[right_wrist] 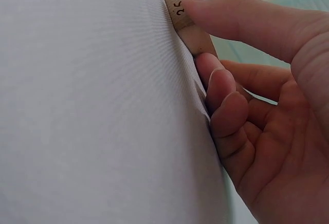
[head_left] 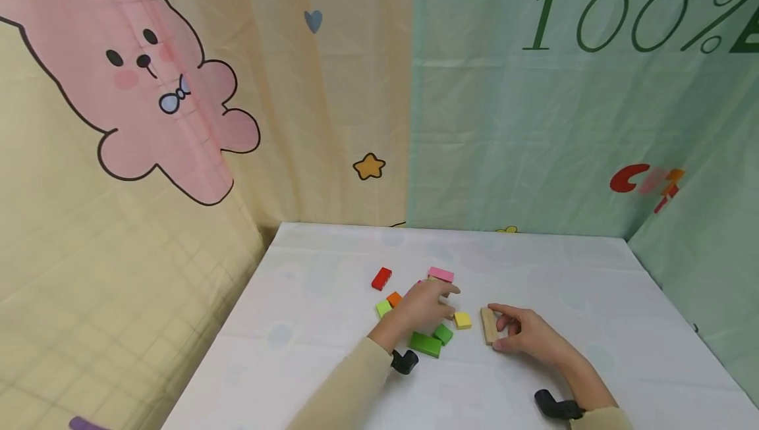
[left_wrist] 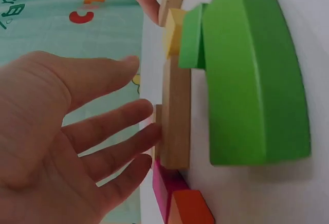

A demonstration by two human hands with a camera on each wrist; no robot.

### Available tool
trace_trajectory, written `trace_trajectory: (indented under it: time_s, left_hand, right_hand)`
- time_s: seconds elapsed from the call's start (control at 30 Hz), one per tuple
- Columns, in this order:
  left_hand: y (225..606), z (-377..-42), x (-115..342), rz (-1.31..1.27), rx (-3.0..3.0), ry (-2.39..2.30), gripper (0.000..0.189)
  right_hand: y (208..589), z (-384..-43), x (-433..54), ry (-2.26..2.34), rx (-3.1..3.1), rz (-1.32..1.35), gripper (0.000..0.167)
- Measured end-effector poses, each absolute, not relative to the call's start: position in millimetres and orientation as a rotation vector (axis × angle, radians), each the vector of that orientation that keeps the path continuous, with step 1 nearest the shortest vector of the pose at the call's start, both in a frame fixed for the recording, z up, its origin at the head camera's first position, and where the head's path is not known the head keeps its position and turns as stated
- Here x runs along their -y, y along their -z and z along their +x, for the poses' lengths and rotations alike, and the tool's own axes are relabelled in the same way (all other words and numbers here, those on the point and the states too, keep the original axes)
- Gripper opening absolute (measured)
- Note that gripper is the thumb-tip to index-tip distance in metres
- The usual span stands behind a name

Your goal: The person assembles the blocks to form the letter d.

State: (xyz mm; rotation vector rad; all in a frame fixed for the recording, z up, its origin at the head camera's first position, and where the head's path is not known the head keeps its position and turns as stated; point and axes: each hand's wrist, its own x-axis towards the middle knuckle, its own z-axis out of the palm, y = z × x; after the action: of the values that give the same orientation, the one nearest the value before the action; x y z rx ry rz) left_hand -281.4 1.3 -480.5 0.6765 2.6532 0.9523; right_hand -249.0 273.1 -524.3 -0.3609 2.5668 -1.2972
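Observation:
My right hand point(head_left: 536, 338) pinches a plain wooden block point(head_left: 489, 326) at its two ends, thumb near and index finger far. In the right wrist view the block point(right_wrist: 191, 34) lies on the cloth with dark marks on its end. My left hand point(head_left: 423, 305) hovers over the cluster of blocks, fingers spread. Seen from the left wrist, its fingertips are close to another wooden block point(left_wrist: 177, 116); whether they touch is unclear. Around that hand lie a yellow block point(head_left: 462, 321), a long green block point(head_left: 425, 344), a small green block point(head_left: 443, 334) and a pink block point(head_left: 441, 274).
A red block point(head_left: 382, 278) lies apart at the back left. Orange point(head_left: 394, 299) and light green point(head_left: 383, 308) blocks sit left of the left hand, which partly hides a magenta block point(left_wrist: 164, 183). A white cloth point(head_left: 284, 351) covers the table; printed curtains point(head_left: 332, 101) stand behind.

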Motion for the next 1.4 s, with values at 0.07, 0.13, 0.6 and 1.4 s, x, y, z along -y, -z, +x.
trace_trajectory:
  time_s: [0.07, 0.13, 0.6, 1.4]
  left_hand:
    - [482.9, -284.5, 4.3, 0.71, -2.645, -0.962, 0.039]
    - [486.3, -287.9, 9.8, 0.758, -2.643, -0.976, 0.038]
    - [504.5, -307.5, 32.6, 0.926, -2.74, -0.94, 0.034]
    - [507.4, -314.9, 28.2, 0.924, -2.776, -0.824, 0.02]
  right_hand:
    - [523.9, -248.9, -272.8, 1.299, -2.569, -0.361, 0.079]
    - [523.8, -248.8, -272.5, 1.301, -2.569, -0.369, 0.079]
    - [525.1, -249.1, -270.7, 1.305, -2.56, -0.352, 0.08]
    - [528.7, -250.6, -273.6, 1.3, -2.57, -0.328, 0.082]
